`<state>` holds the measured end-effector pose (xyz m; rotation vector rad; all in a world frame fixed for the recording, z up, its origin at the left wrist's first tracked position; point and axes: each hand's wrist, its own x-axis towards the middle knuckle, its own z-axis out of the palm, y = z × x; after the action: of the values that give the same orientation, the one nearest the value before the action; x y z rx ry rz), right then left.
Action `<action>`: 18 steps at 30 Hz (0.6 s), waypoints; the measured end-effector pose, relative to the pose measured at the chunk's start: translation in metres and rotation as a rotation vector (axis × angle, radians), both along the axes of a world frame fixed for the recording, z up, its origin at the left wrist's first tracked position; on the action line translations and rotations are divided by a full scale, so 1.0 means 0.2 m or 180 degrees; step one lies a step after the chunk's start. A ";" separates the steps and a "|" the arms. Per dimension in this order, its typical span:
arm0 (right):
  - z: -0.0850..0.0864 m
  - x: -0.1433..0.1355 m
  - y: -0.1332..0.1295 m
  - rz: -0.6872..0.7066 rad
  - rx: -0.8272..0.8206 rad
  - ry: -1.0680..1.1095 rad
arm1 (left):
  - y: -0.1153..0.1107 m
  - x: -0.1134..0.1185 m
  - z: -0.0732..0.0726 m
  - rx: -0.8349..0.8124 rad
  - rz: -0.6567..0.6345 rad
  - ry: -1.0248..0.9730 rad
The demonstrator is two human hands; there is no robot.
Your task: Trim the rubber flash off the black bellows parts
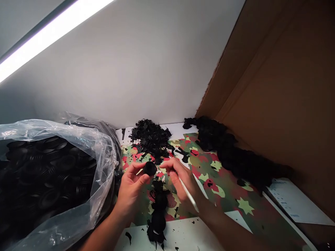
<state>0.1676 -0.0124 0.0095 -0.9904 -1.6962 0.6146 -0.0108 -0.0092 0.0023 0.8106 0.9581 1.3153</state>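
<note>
My left hand point(132, 184) pinches a small round black part point(150, 168), cup-shaped or ring-shaped, between thumb and fingers. Close on its right, my right hand point(183, 177) is closed around a slim white pen-like tool point(188, 194), whose back end points down toward my forearm. The tool's working tip is not clear behind my fingers. Below my hands, several black rubbery pieces point(158, 220) lie in a line on the patterned sheet and the white surface. A heap of black scraps point(150, 136) sits just beyond them.
On the left stands a clear plastic bag point(104, 167) full of round ribbed black parts point(49, 174). A long dark pile point(235, 157) runs along the cardboard wall point(282, 104) at right. The camouflage-patterned sheet point(230, 188) covers the table; a white card point(300, 202) lies near the right edge.
</note>
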 end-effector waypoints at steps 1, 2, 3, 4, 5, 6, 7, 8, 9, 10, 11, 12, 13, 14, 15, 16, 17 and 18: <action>0.00 -0.01 -0.01 0.0048 -0.0023 -0.0048 | 0.00 0.00 0.00 0.0015 0.0013 0.0055; 0.01 -0.03 -0.01 0.0071 -0.0002 -0.0074 | 0.00 0.00 0.00 0.0041 0.0036 0.0132; 0.01 -0.04 -0.01 0.0086 0.0026 -0.0085 | 0.00 0.01 0.01 0.0075 0.0066 0.0221; 0.01 -0.05 -0.02 0.0096 0.0066 -0.0086 | -0.01 0.01 0.01 0.0114 0.0106 0.0303; 0.00 -0.05 -0.01 0.0102 0.0123 -0.0073 | -0.01 0.01 0.01 0.0163 0.0148 0.0366; 0.00 -0.06 -0.01 0.0120 0.0194 -0.0057 | -0.01 0.01 0.02 0.0214 0.0175 0.0415; 0.00 -0.06 -0.01 0.0140 0.0258 -0.0046 | -0.01 0.01 0.02 0.0261 0.0185 0.0454; -0.01 -0.06 -0.01 0.0162 0.0312 -0.0044 | -0.01 0.01 0.02 0.0311 0.0186 0.0488; -0.01 -0.05 0.00 0.0183 0.0358 -0.0049 | -0.02 0.01 0.02 0.0359 0.0173 0.0522; -0.01 -0.05 0.00 0.0189 0.0394 -0.0058 | -0.02 0.01 0.01 0.0405 0.0153 0.0558; -0.01 -0.05 0.00 0.0186 0.0419 -0.0079 | -0.02 0.01 0.01 0.0450 0.0135 0.0587; -0.01 -0.04 0.00 0.0178 0.0442 -0.0116 | -0.02 0.01 0.01 0.0488 0.0120 0.0612; -0.02 -0.04 0.01 0.0157 0.0476 -0.0159 | -0.02 0.01 0.00 0.0517 0.0114 0.0635; -0.02 -0.04 0.01 0.0134 0.0521 -0.0215 | -0.02 0.00 0.00 0.0537 0.0117 0.0654; -0.03 -0.04 0.01 0.0108 0.0573 -0.0283 | -0.02 0.00 0.00 0.0542 0.0121 0.0666; -0.03 -0.04 0.01 0.0078 0.0635 -0.0365 | -0.01 0.01 0.00 0.0540 0.0118 0.0668; -0.04 -0.05 0.00 0.0042 0.0702 -0.0452 | -0.01 0.01 -0.01 0.0538 0.0104 0.0659; -0.05 -0.06 0.00 -0.0005 0.0760 -0.0538 | -0.01 0.01 -0.01 0.0549 0.0103 0.0646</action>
<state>0.1552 -0.0124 0.0004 -0.8917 -1.8675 0.3241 -0.0087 -0.0120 0.0007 1.0812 1.0296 1.3759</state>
